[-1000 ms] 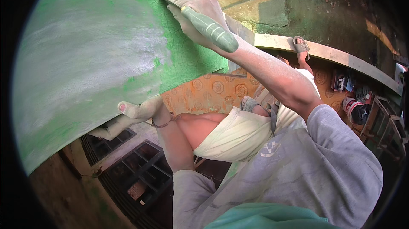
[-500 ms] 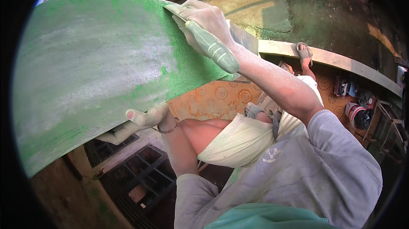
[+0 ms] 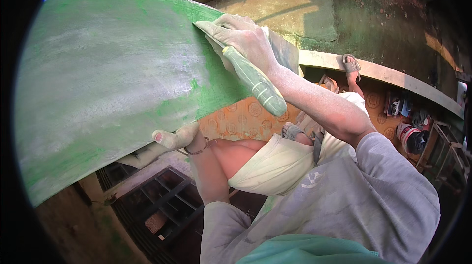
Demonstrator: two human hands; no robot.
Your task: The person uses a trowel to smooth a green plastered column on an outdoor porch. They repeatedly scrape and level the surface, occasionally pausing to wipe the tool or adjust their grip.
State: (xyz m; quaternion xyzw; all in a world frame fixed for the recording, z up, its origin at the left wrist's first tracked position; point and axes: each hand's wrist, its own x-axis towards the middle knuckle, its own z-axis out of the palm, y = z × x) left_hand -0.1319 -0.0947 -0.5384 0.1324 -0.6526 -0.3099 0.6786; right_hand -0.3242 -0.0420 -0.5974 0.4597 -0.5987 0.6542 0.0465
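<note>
A broad, curved-looking green board with pale whitish smears fills the left and middle. My right hand is closed around a putty knife, whose dusty green handle points down to the right. Its metal blade lies at the board's far right part, over a brighter green patch. Along the near edge, my left hand holds the board from below. Its thumb sticks up by the edge, and its fingers reach under, partly hidden. Pale dust coats both hands.
A patterned orange tile floor lies below the board, with a pale ledge at right. A bucket stands by a wooden frame. Dark metal grating is at lower left. A sandalled foot rests on the ledge.
My right hand has drawn the putty knife a little toward me and to the right, down the board. My left hand has barely shifted along the near edge.
</note>
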